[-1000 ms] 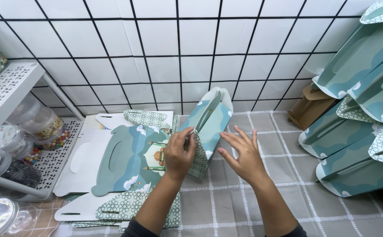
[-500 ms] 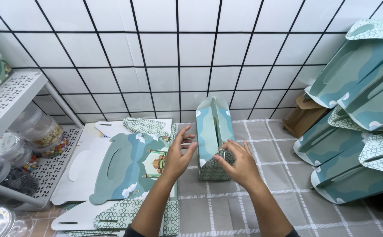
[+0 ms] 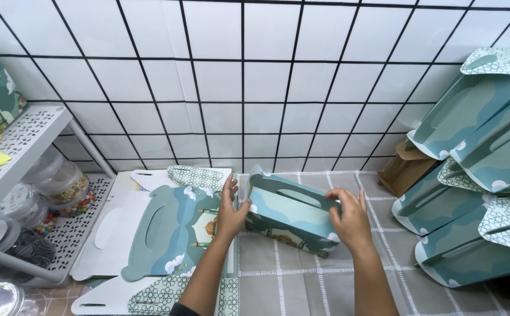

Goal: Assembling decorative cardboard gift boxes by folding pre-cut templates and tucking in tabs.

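While both hands hold it, the teal paper box (image 3: 290,219) lies tipped on its side over the grey checked cloth (image 3: 302,281), near the white tiled wall (image 3: 243,88). The left hand (image 3: 230,212) grips the box's left end. The right hand (image 3: 351,221) wraps over its right end by the handle slot. Just left of the box lies a pile of flat box cut-outs (image 3: 161,240). Finished boxes (image 3: 477,175) are stacked well apart on the right. A white rack with jars (image 3: 38,199) stands at the left.
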